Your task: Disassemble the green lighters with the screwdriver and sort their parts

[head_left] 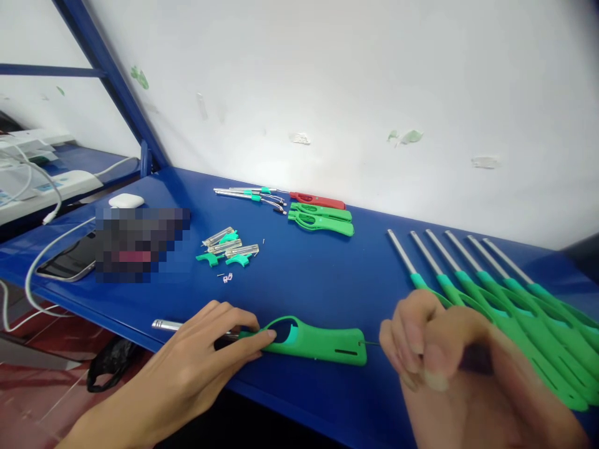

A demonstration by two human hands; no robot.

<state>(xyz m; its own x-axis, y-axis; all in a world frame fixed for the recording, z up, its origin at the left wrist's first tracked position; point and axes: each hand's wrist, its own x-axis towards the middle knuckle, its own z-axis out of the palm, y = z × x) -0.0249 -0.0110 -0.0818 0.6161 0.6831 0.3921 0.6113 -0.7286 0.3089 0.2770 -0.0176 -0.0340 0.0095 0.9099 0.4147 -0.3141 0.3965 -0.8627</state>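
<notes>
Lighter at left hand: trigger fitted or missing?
Fitted: the teal trigger shows inside the loop of the green lighter, just beyond the left hand's thumb.

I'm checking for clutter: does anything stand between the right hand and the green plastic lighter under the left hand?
Nothing visible blocks the right hand from the green plastic lighter; only a thin dark rod spans the gap at its handle end.

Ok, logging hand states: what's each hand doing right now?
Left hand: closed, holding the green lighter.
Right hand: closed, apparently holding a thin rod.
</notes>
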